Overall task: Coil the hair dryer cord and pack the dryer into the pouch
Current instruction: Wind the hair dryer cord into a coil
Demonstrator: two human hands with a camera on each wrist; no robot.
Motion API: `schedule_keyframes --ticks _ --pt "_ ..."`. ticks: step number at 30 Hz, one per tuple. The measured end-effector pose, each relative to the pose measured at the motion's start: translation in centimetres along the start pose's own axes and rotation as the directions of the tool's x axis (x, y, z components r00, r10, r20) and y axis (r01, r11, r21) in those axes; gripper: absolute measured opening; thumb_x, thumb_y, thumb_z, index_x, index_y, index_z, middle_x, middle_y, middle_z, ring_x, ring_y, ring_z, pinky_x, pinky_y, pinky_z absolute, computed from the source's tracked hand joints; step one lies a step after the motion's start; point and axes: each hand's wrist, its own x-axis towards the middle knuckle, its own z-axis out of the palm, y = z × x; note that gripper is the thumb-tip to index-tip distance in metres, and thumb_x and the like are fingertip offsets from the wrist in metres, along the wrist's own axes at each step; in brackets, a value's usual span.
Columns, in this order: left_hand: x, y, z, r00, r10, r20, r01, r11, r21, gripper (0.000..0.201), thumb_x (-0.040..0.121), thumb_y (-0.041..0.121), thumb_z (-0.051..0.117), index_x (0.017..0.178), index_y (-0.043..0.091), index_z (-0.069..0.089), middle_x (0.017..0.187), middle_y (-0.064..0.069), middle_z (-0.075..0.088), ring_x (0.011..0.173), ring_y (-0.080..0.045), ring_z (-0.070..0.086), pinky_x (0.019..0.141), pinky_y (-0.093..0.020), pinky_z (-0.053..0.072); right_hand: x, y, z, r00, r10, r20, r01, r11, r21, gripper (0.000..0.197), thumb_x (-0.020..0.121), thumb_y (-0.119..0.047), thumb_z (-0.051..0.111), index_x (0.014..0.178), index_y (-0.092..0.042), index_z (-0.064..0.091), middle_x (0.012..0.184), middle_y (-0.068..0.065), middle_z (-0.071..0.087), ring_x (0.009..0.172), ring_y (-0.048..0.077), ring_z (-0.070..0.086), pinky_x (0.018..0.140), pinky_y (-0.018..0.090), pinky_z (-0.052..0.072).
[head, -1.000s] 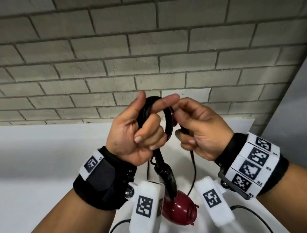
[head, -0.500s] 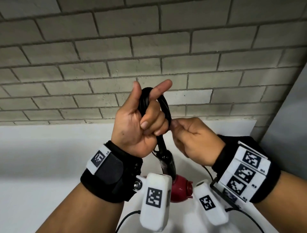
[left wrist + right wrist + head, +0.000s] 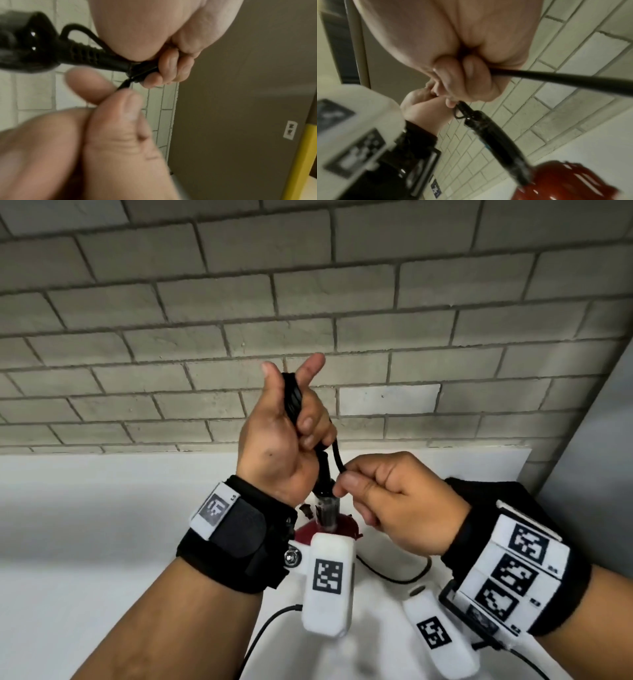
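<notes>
My left hand (image 3: 291,433) is raised in front of the wall and grips a bundle of black cord loops (image 3: 292,398), with thumb and forefinger pointing up. The dryer hangs below it: a black handle (image 3: 327,508) and a dark red body (image 3: 308,534), partly hidden behind the wrist camera. In the right wrist view the handle (image 3: 496,142) runs down to the red body (image 3: 565,180). My right hand (image 3: 346,484) sits lower right and pinches a free strand of cord (image 3: 337,455) just under the left fingers. The pouch is not in view.
A grey brick wall (image 3: 342,302) rises close behind a white tabletop (image 3: 102,508). A grey panel (image 3: 599,457) stands at the right. Thin black camera cables (image 3: 394,577) lie on the table near my wrists. The left wrist view shows a wall outlet (image 3: 289,129) and a yellow post (image 3: 302,162).
My right hand has dropped from the top of the coil to below the left fingers, taking the cord strand down with it. The left hand has turned and the coil now shows edge-on.
</notes>
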Motion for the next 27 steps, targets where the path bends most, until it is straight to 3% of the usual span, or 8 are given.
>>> schedule_keyframes --ticks 3,6,13,16,18,22,25,27 --pt "-0.2 -1.3 0.4 1.000 0.013 -0.025 -0.008 0.982 0.188 0.058 0.099 0.053 0.026 0.133 0.014 0.052 0.053 0.004 0.039 0.045 -0.012 0.030 0.051 -0.028 0.031 0.5 -0.9 -0.4 0.989 0.070 0.128 -0.081 0.993 0.088 0.031 0.100 -0.019 0.046 0.084 0.001 0.062 0.046 0.000 0.050 0.034 0.009 0.036 0.038 0.019 0.032" --pt "-0.7 -2.6 0.7 0.998 0.064 0.011 -0.063 0.913 0.403 0.047 0.097 0.050 0.036 0.129 0.022 0.056 0.061 0.001 0.046 0.048 -0.015 0.037 0.044 -0.026 0.033 0.6 -1.2 -1.2 0.974 0.130 0.186 -0.164 0.969 0.185 0.038 0.101 -0.016 0.044 0.065 -0.009 0.052 0.046 0.006 0.048 0.031 0.014 0.032 0.038 0.020 0.026" --pt "-0.6 -3.6 0.0 0.990 0.059 0.131 -0.135 0.688 0.712 0.051 0.102 0.039 0.031 0.126 -0.001 0.053 0.059 0.009 0.060 0.056 -0.026 0.061 0.056 -0.022 0.049 -0.3 -2.0 -1.2 0.959 0.265 0.104 -0.284 0.916 0.285 0.036 0.100 -0.013 0.047 0.065 -0.009 0.054 0.043 0.005 0.038 0.030 0.011 0.025 0.037 0.015 0.022" --pt "-0.4 -3.6 -0.8 0.972 0.013 0.233 -0.209 0.490 0.846 0.058 0.099 0.050 0.029 0.102 0.005 0.064 0.055 0.002 0.060 0.084 -0.027 0.068 0.089 -0.030 0.050 -0.5 -2.7 -1.5 0.954 0.300 0.024 -0.301 0.951 0.070 0.038 0.100 -0.025 0.047 0.067 -0.010 0.059 0.042 0.003 0.043 0.031 0.011 0.032 0.036 0.018 0.027" --pt "-0.3 -3.3 -1.7 0.968 0.008 0.250 -0.238 0.341 0.909 0.060 0.095 0.058 0.027 0.081 0.009 0.060 0.067 -0.010 0.064 0.086 -0.030 0.066 0.083 -0.047 0.050 -0.7 -3.0 -2.5 0.970 0.241 -0.001 -0.231 0.928 -0.291 0.034 0.097 -0.032 0.051 0.068 -0.018 0.064 0.047 -0.005 0.053 0.037 0.007 0.042 0.042 0.021 0.036" --pt "-0.2 -2.3 -3.3 0.968 0.009 0.252 -0.246 0.255 0.935 0.067 0.093 0.059 0.027 0.093 0.001 0.061 0.066 -0.011 0.059 0.069 -0.029 0.062 0.070 -0.050 0.049 -1.2 -3.6 -3.7 0.998 0.062 -0.025 -0.063 0.738 -0.672 0.013 0.095 -0.033 0.051 0.089 -0.028 0.062 0.062 -0.007 0.059 0.059 0.008 0.055 0.056 0.027 0.043" --pt "-0.7 -1.6 -3.5 0.939 -0.112 0.326 -0.291 0.249 0.924 0.076 0.086 0.071 0.028 0.093 0.003 0.061 0.088 -0.012 0.065 0.093 -0.011 0.064 0.077 -0.037 0.048 -1.0 -4.2 -3.7 1.000 0.022 0.018 -0.002 0.668 -0.744 0.017 0.095 -0.032 0.046 0.082 -0.024 0.055 0.058 -0.005 0.053 0.058 0.016 0.053 0.060 0.036 0.047" --pt "-1.3 -1.2 -3.4 0.895 -0.164 0.414 -0.354 0.303 0.885 0.091 0.079 0.081 0.025 0.097 0.000 0.062 0.090 -0.001 0.064 0.096 0.018 0.054 0.072 -0.019 0.044 -0.3 -4.6 -3.6 0.996 0.083 0.043 -0.041 0.806 -0.590 0.032 0.097 -0.026 0.044 0.066 -0.020 0.051 0.056 -0.007 0.048 0.053 0.015 0.046 0.057 0.034 0.041"
